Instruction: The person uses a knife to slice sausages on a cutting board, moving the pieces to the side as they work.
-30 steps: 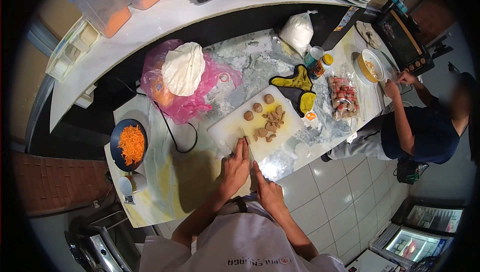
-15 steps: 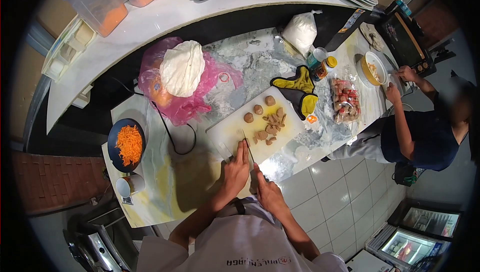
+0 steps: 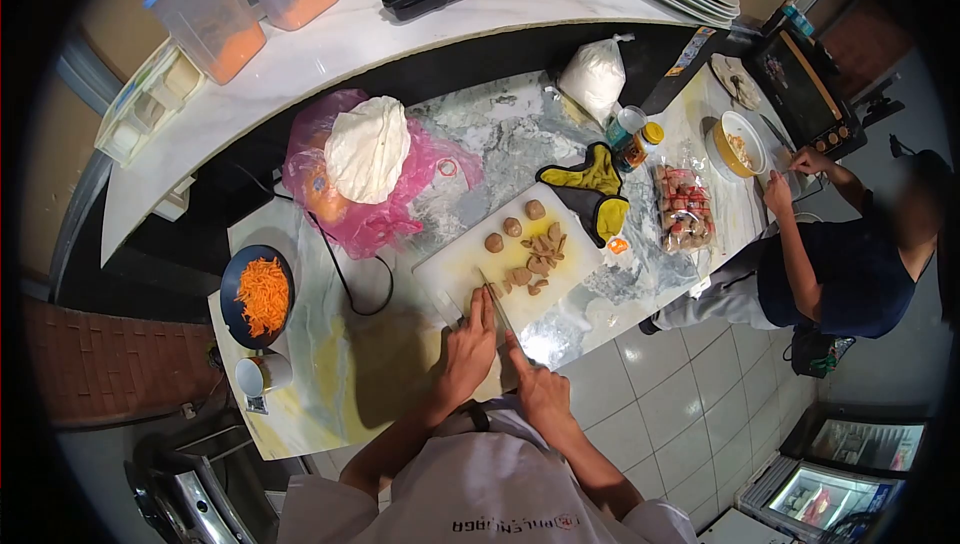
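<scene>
Head view: on the cutting board [image 3: 450, 266], meatball slices [image 3: 540, 265] lie near the knife [image 3: 500, 311] my neighbour's right hand [image 3: 543, 396] grips; left hand [image 3: 468, 354] reaches its near edge, grasp unclear to me

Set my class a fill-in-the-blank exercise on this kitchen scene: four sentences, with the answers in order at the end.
1. The right hand holds a ____ at the cutting board.
2. A row of ____ round brown balls lies on the board.
3. The shreds on the dark plate are ____ in colour.
4. The jar has a ____ lid.

Missing words: knife; three; orange; yellow.
</scene>
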Available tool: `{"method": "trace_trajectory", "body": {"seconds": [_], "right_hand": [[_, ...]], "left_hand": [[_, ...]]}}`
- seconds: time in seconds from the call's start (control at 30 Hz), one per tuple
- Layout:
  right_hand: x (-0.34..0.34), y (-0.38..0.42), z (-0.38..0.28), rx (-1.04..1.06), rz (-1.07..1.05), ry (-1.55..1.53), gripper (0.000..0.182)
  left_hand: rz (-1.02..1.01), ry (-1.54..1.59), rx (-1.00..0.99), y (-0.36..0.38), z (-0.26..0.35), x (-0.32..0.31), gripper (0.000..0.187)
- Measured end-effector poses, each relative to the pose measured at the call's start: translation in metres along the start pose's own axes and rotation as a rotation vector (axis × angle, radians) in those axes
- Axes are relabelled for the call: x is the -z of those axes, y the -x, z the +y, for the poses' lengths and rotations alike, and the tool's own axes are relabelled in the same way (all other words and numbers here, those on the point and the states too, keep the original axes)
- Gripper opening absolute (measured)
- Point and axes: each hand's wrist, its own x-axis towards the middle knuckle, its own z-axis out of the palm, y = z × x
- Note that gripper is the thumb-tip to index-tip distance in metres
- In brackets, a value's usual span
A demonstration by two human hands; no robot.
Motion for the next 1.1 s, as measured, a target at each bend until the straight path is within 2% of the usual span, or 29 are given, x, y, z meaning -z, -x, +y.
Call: {"method": "trace_trajectory", "body": {"seconds": [0.23, 0.53, 0.73, 0.83, 0.93, 1.1], "right_hand": [[-0.001, 0.001, 0.011, 0.029, 0.066, -0.094, 0.086], [0.007, 0.006, 0.021, 0.053, 0.075, -0.222, 0.094], [0.007, 0.007, 0.021, 0.052, 0.069, -0.257, 0.092], [0.008, 0.006, 0.018, 0.058, 0.067, -0.287, 0.090], [0.007, 0.004, 0.014, 0.050, 0.046, -0.298, 0.088], [0.009, 0.005, 0.014, 0.041, 0.034, -0.337, 0.086]], "left_hand": [[-0.077, 0.032, 0.083, -0.001, 0.004, 0.009, 0.069], [0.042, 0.171, 0.055, -0.001, -0.008, -0.003, 0.070], [0.065, 0.321, 0.152, -0.008, -0.008, -0.001, 0.047], [0.194, 0.396, 0.150, -0.013, -0.011, -0.004, 0.033], [0.217, 0.377, 0.182, -0.016, -0.014, 0.001, 0.023], [0.264, 0.478, 0.214, -0.021, -0.018, 0.000, 0.017]]}}
